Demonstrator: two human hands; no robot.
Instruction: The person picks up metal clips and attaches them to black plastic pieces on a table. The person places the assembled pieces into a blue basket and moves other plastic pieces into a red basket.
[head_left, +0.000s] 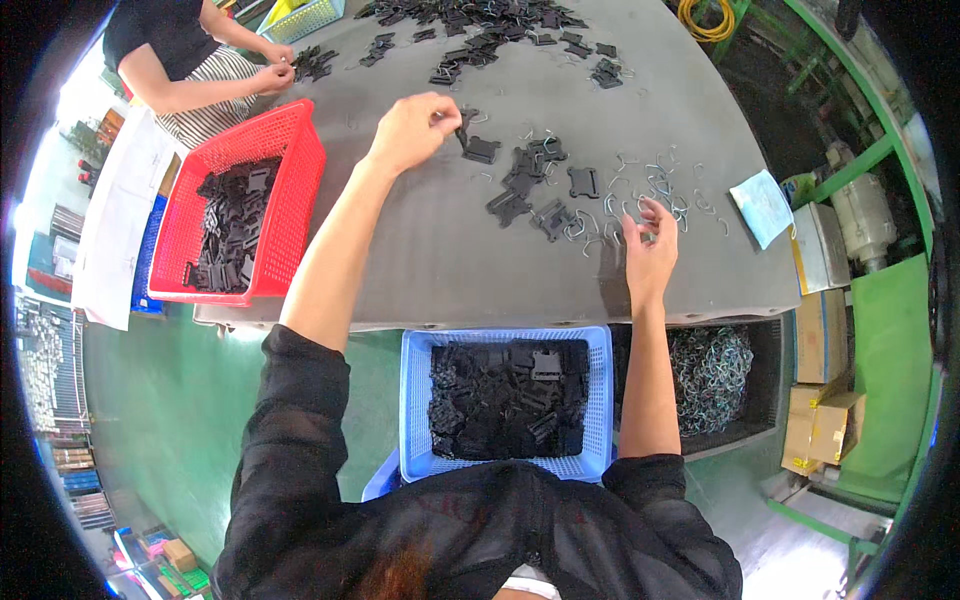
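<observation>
My left hand [412,132] is over the middle of the grey table, its fingers pinched at the edge of a flat black plastic piece [462,128]. Just right of it lies another black plastic piece [482,150], with a loose cluster of such pieces [522,175] further right. My right hand [652,245] is low over a scatter of small bent metal wire hooks [660,185]. Its thumb and fingers are curled together; whatever they hold is too small to make out. A single black piece [583,182] lies between the cluster and the hooks.
A red basket [312,150] of black pieces stands at the table's left. Below the front edge are a blue basket [408,400] of black pieces and a dark bin of wire hooks [710,375]. A blue packet [762,208] lies at right. Another person's hands [275,70] work far left, near a large pile [490,25].
</observation>
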